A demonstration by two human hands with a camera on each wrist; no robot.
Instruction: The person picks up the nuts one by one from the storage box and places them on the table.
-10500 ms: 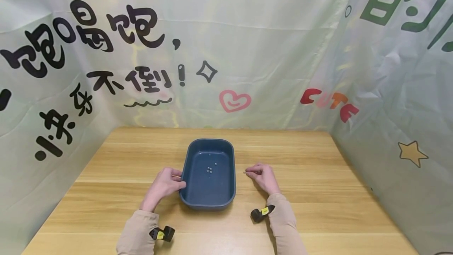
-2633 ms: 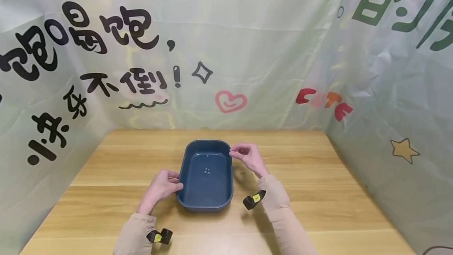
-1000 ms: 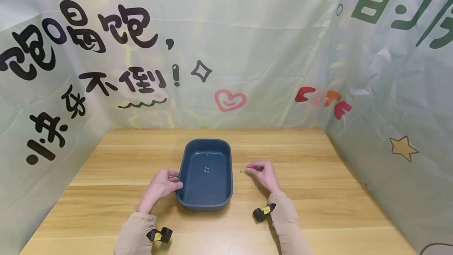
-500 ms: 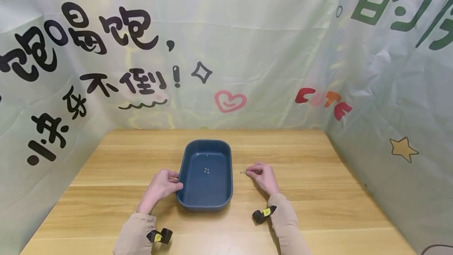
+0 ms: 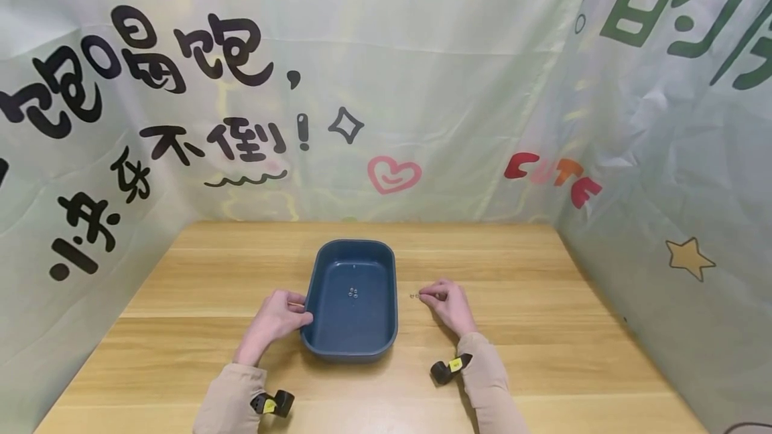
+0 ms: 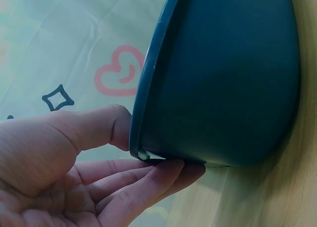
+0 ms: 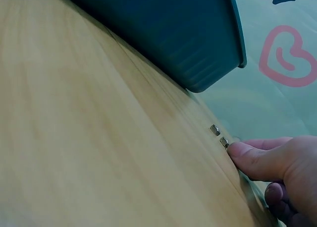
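Note:
A dark blue rounded rectangular tray [image 5: 352,340] stands on the table, with several small metal nuts [image 5: 352,293] on its floor. My left hand [image 5: 277,321] grips its left side; in the left wrist view the thumb [image 6: 106,127] lies against the rim and the fingers reach under it. Right of the tray, two hex nuts [image 7: 215,130] lie in a short row on the wood. At the row's right end my right hand [image 5: 449,303] pinches a nut between thumb [image 7: 250,158] and index finger, the fingertips mostly hiding it.
The wooden table [image 5: 537,327] runs back to printed cloth walls [image 5: 458,119] at the rear and both sides. One more nut [image 5: 354,266] sits alone near the tray's far end. Black wrist cameras [image 5: 447,371] are strapped over both sleeves.
Earlier my right hand was at the tray's right rim; it has since come down to the row of nuts, which was one nut long at first. The left hand keeps its grip.

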